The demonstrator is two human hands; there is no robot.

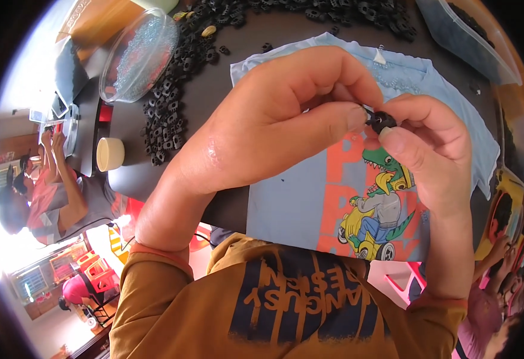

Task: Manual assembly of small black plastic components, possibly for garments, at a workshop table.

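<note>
Both my hands meet above a light blue printed cloth, which looks like a T-shirt laid over the dark table. Between the thumb and finger of my right hand is a small rounded black plastic part. My left hand is closed in a pinch right beside it, thumb and fingertips at a thin dark piece that meets the part; what exactly it is cannot be made out. Small clear pieces lie on the cloth beyond my hands, near a small white cone-shaped piece.
Loose black plastic parts are heaped along the left and far side of the table. A clear round tub of small clear pieces and a cream cup stand left. Clear bins line the right. Other people sit nearby.
</note>
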